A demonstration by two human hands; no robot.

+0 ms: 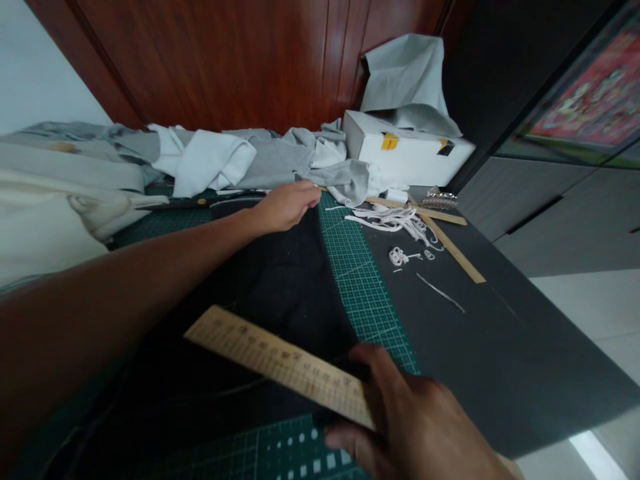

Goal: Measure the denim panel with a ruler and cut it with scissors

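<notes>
A wooden ruler (285,357) with dark printed markings is gripped at its near end by my right hand (420,420), which wraps over it from the right. The ruler slants across black fabric (280,280) spread over a green gridded cutting mat (357,273). My left hand (290,205) reaches to the fabric's far edge with its fingers closed. What those fingers hold, if anything, I cannot make out. Just left of that hand, dark-handled scissors (200,201) lie partly covered.
Grey and white cloths (280,157) are heaped along the back, with cream fabric (45,227) at left. A white box (415,147) stands at the back right. White cords (395,220) and wooden strips (453,250) lie on the dark tabletop (500,347).
</notes>
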